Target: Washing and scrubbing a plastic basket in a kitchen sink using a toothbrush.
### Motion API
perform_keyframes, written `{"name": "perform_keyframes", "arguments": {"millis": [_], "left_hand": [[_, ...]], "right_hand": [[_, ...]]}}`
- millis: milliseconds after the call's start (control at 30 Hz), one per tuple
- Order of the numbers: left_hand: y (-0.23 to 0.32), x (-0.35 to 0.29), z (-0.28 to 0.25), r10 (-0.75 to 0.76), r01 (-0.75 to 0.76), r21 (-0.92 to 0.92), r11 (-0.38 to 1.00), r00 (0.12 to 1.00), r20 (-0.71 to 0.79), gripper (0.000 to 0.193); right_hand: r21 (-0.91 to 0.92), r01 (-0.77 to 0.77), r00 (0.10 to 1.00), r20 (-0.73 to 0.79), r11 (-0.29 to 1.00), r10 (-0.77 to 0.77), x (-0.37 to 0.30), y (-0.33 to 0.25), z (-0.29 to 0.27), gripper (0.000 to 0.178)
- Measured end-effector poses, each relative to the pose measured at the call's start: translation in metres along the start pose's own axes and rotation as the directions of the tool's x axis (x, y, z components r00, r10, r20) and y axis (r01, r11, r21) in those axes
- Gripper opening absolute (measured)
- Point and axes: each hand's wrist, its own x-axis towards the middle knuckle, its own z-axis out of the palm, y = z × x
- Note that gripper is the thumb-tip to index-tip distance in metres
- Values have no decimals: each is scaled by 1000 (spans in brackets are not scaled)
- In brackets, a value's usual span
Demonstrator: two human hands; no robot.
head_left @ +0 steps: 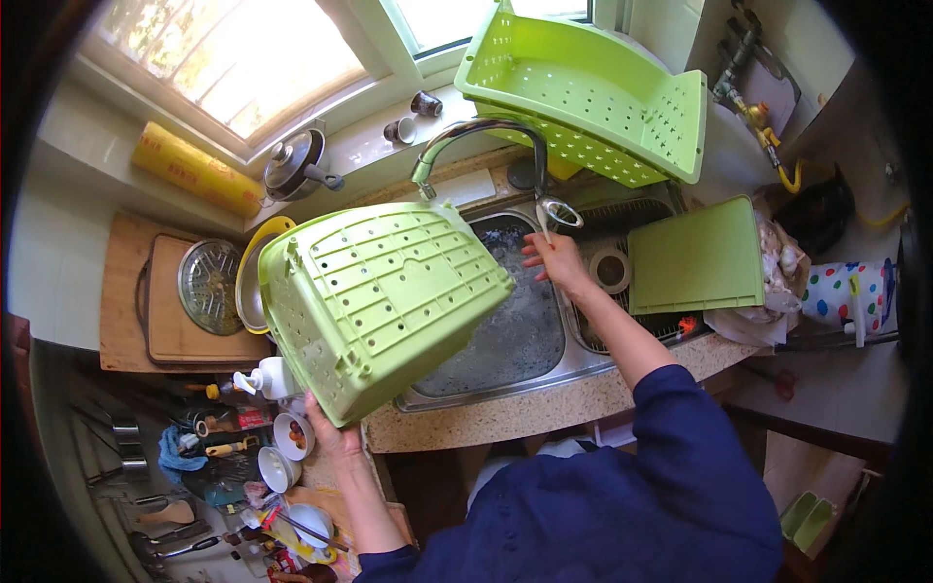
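Observation:
My left hand [333, 428] grips the lower corner of a light green plastic basket [389, 291]. The basket is tilted over the left part of the sink, its perforated base facing up, just under the spout of the chrome faucet [486, 126]. Some of my left fingers are hidden behind it. My right hand [556, 260] reaches over the sink beside the faucet's base and lever, fingers apart; whether a fingertip touches the lever is hard to tell. Below the basket, the metal sink [564, 364] holds cloudy, foamy water [496, 350].
A second green basket [583, 87] stands behind the faucet. To the right lie a flat green panel [695, 257] and a plastic bag [773, 282]. A lidded pot [294, 165], cutting boards [165, 301], a white pump bottle [272, 379] and bowls [279, 468] crowd the left.

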Motion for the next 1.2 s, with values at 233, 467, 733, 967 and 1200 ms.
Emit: {"name": "perform_keyframes", "arguments": {"millis": [233,467,733,967,1200], "left_hand": [[-37,-20,24,-34,24,-129,991,996,-77,53],[-38,-1,42,-133,84,-263,961,976,-175,51],[8,-17,66,-198,152,-221,963,959,-202,53],[37,-38,56,-235,197,-188,962,949,-208,46],[39,-52,72,-293,268,-183,946,948,-127,45]], "right_hand": [[-621,282,869,-159,732,-469,-28,-9,-31,27],[-917,319,605,4,238,-796,-12,6,-63,40],[-760,125,961,-67,638,-268,-12,17,-104,42],[-912,-10,682,-306,410,-664,-65,31,-90,57],[-676,373,787,-133,636,-602,-94,43,-56,60]]}}
